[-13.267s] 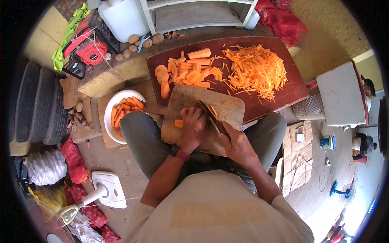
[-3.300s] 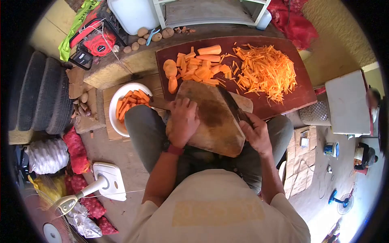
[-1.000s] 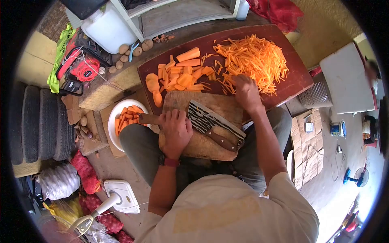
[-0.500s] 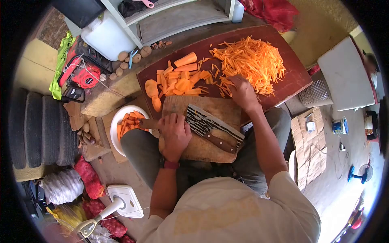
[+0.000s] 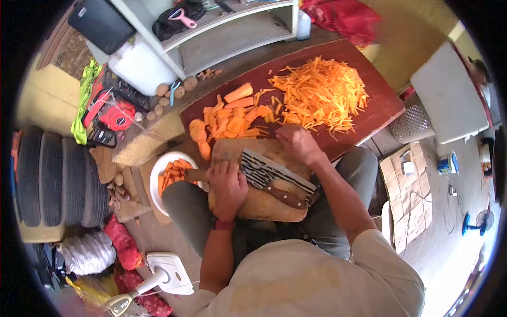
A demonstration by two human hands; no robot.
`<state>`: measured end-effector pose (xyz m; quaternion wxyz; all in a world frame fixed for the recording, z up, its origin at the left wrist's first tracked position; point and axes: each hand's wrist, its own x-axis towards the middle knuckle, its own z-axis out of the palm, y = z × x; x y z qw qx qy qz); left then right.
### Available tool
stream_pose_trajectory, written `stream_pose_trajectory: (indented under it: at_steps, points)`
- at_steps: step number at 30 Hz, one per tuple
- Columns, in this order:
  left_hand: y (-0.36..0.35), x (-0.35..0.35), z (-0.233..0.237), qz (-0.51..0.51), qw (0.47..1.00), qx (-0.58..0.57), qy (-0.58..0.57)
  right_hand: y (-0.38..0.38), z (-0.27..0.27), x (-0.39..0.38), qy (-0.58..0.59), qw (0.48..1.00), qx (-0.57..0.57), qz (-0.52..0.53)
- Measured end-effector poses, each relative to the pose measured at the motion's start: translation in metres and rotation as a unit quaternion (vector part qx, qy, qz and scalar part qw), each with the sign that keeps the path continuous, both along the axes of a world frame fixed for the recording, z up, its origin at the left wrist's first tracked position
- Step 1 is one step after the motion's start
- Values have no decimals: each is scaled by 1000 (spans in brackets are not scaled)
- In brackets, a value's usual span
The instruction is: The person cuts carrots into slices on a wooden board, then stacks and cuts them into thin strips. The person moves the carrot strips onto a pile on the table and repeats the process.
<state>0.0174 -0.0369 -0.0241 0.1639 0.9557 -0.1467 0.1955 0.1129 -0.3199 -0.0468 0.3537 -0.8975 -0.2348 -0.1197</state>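
A wooden cutting board point(image 5: 264, 212) lies across my lap. My left hand point(image 5: 228, 190) rests on its left side, fingers laid over the wood beside a brown handle point(image 5: 196, 175) that sticks out leftward. A knife point(image 5: 282, 196) with a black-and-white striped blade and brown riveted handle lies flat on the board, apart from both hands. My right hand point(image 5: 302, 145) hovers by the board's far right edge, fingers curled together; what they hold, if anything, is hidden. Beyond it sit a heap of carrot strips point(image 5: 322, 90) and several cut carrot chunks point(image 5: 235, 124).
The carrots lie on a dark red table point(image 5: 377, 100). A white bowl point(image 5: 155, 177) of carrot pieces stands by my left knee. Tyres point(image 5: 42, 179), red net sacks point(image 5: 122, 243) and a fan point(image 5: 171, 273) are at left. Cardboard point(image 5: 406, 195) lies on the floor at right.
My right hand has drawn back from the carrot strips toward the board's far edge, its fingers curling in. My left hand and the knife keep their places on the board. The view has shifted slightly.
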Motion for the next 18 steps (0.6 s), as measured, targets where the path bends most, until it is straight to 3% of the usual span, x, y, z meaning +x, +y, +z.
stream_pose_trajectory:
  at_steps: [3, 18]
  points:
    - [0, 0, -4, 3, 1000, -9, 14, 1, -16, 2, -17, 1000, -5, -4]
    - [-2, -4, 8, -6, 1000, -4, 17, 3, 1, -1, 34, 999, 1, 17]
